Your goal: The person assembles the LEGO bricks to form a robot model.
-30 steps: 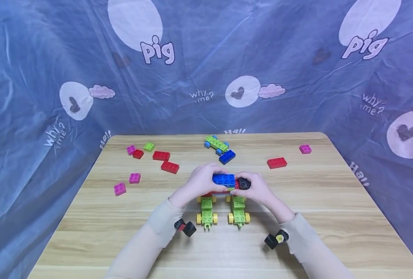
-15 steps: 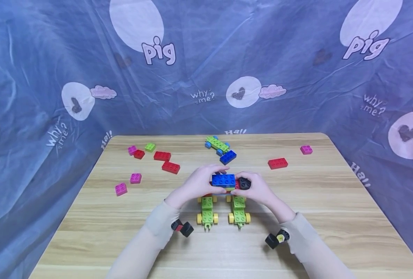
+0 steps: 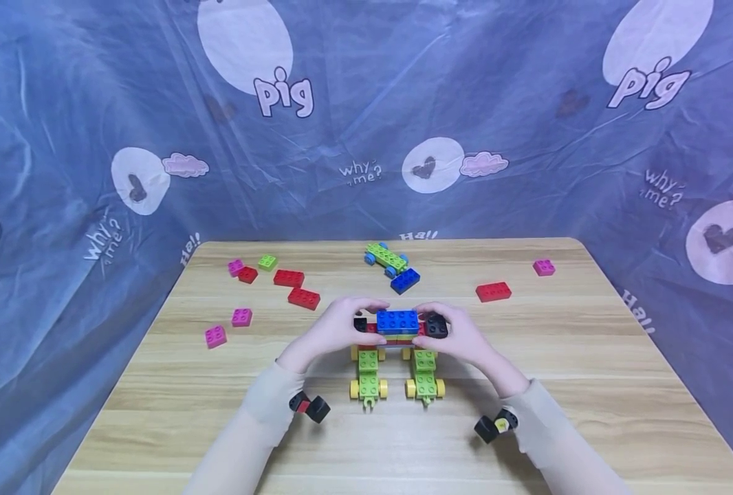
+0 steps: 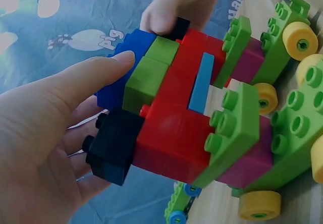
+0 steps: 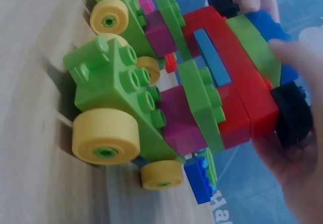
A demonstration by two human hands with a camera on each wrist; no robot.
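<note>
A toy-brick model stands on the table between my hands, topped by a blue brick [image 3: 397, 321]. Under that are lime bricks [image 4: 146, 85] and a row of red bricks [image 4: 174, 133], with a black brick at either end. Two green wheeled bases [image 3: 368, 375] with yellow wheels carry it on purple bricks [image 5: 187, 125]. My left hand [image 3: 335, 326] holds the left end, thumb on the near side against the blue brick and fingers behind. My right hand [image 3: 456, 333] grips the right end around its black brick [image 3: 437, 326], thumb near the lime bricks.
A green car base with blue wheels [image 3: 386, 258] and a loose blue brick [image 3: 406, 280] lie behind the model. Red bricks [image 3: 304, 298], pink bricks [image 3: 215, 337] and a small green brick [image 3: 267, 262] are scattered left. Another red brick [image 3: 493, 291] and pink brick [image 3: 544, 267] lie right.
My left hand has slid leftward off the blue brick's left end, uncovering it and the left black brick. My right hand has stayed nearly in place at the right end.
</note>
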